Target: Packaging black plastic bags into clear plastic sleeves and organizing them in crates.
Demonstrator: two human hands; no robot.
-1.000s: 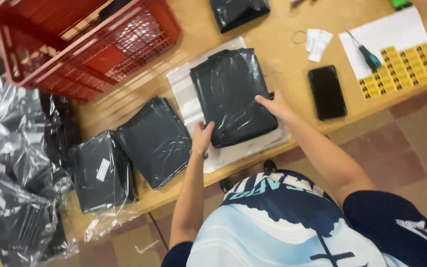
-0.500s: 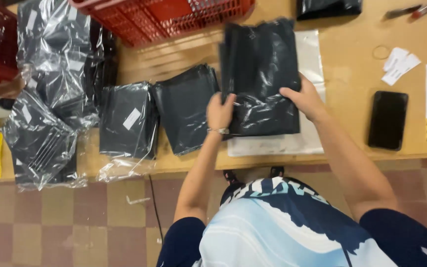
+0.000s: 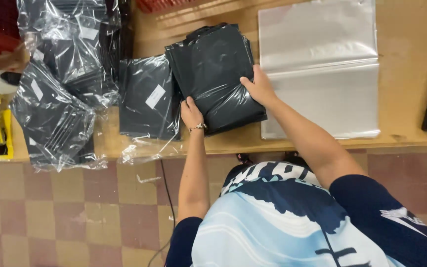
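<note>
I see the folded black garment in its glossy clear bag (image 3: pixel 216 74) lying flat and slightly askew on the wooden table (image 3: pixel 411 143), overlapping the bagged black bundle (image 3: pixel 149 99) on one side and just beside the empty clear sleeve (image 3: pixel 322 94).

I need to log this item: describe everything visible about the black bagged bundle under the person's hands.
The black bundle is a flat, folded dark item sealed in glossy clear plastic that wrinkles and catches light. It lies tilted on the wooden table, overlapping a similar labelled packet on one side, with a clear empty bag on the other. The left hand presses its near edge; the right hand rests on its side.
</note>
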